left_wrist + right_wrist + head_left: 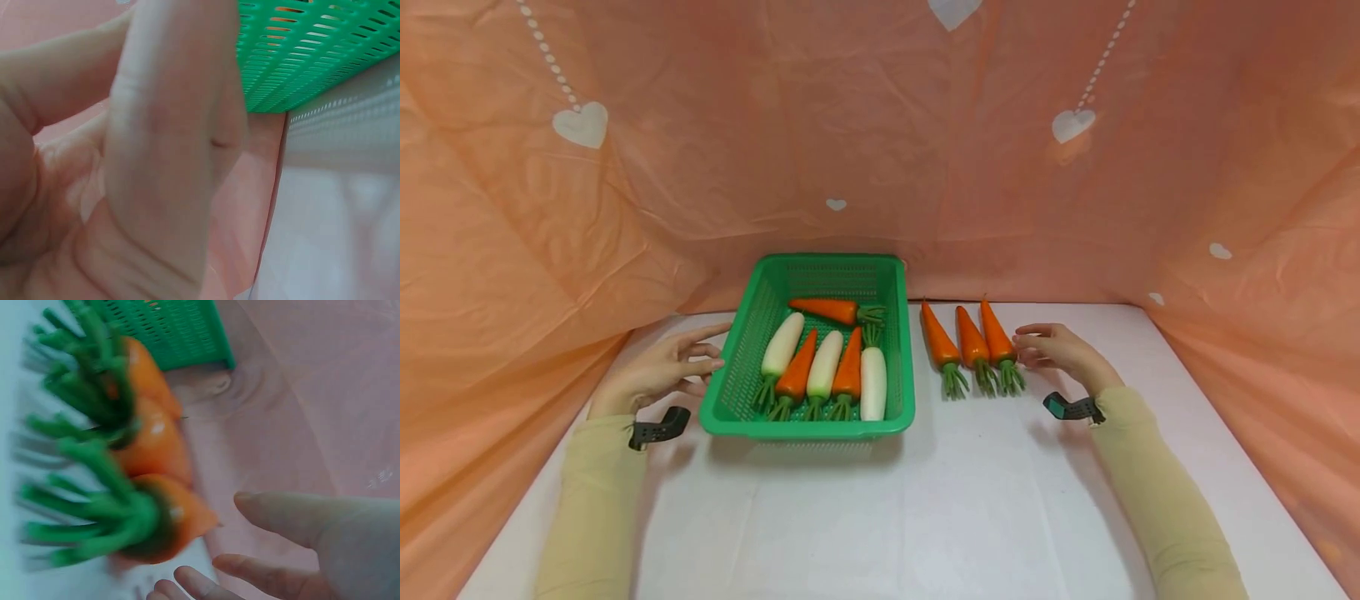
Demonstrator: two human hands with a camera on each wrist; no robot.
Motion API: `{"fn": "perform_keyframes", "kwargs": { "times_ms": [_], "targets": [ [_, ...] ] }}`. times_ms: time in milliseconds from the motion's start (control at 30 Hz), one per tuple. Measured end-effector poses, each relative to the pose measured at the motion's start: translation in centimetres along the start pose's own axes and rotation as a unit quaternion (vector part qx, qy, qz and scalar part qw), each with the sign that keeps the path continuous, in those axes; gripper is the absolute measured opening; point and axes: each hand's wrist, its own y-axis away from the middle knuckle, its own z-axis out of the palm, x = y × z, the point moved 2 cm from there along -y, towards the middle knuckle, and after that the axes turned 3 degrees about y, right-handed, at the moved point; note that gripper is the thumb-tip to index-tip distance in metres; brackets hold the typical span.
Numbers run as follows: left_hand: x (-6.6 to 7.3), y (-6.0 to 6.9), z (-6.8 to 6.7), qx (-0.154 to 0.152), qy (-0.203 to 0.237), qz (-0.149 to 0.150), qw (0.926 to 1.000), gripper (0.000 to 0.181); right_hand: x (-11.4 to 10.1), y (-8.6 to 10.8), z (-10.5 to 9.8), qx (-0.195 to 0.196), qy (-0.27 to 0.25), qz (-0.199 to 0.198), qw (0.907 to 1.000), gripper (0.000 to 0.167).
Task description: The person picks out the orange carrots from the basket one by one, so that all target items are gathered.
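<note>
A green basket (pixel 808 428) holds several carrots and white radishes; one carrot (pixel 823 310) lies crosswise at its back. The left hand (pixel 658 367) is at the basket's left side with relaxed, spread fingers; whether the fingertips touch the rim is hard to tell. In the left wrist view the fingers (pixel 169 137) stand beside the basket wall (pixel 300 56). Three carrots (pixel 938 337) lie in a row right of the basket. Just right of the rightmost carrot (pixel 996 333) is the right hand (pixel 1056 350), fingers loosely extended. The right wrist view shows that carrot (pixel 181 519) outside the fingers (pixel 281 515).
A white cloth (pixel 970 500) covers the table. Pink-orange curtain (pixel 865 125) with heart prints hangs behind the table and along both sides. Black straps with small devices (pixel 658 427) are on both wrists.
</note>
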Motion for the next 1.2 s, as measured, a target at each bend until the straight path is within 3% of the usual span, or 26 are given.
{"fn": "perform_keyframes", "kwargs": {
  "times_ms": [100, 333, 500, 700, 933, 1200],
  "targets": [
    [0.0, 0.1, -0.1, 0.005, 0.002, -0.005, 1.0000, 0.068, -1.8, 0.0, -0.7, 0.002, 0.004, -0.011, 0.9999, 0.054],
    [-0.2, 0.2, -0.3, 0.013, 0.000, -0.008, 0.9999, 0.068, -7.7, -0.9, -1.5, -0.012, 0.018, -0.081, 0.9965, 0.053],
    [-0.1, 0.2, -0.3, 0.011, -0.013, -0.011, 0.9998, 0.069, -11.8, -2.1, -0.3, -0.045, 0.015, -0.110, 0.9928, 0.054],
    [-0.1, 0.3, -0.3, 0.010, -0.014, -0.017, 0.9997, 0.069, -15.6, -4.2, 2.5, -0.091, 0.036, -0.121, 0.9879, 0.053],
    [0.0, 0.1, -0.2, 0.006, -0.021, -0.017, 0.9996, 0.069, -18.2, -6.5, 5.7, -0.117, 0.018, -0.119, 0.9858, 0.047],
    [0.1, 0.1, -0.3, 0.008, -0.031, -0.022, 0.9993, 0.069, -19.0, -9.7, 9.1, -0.161, -0.023, -0.124, 0.9788, 0.052]
  ]
}}
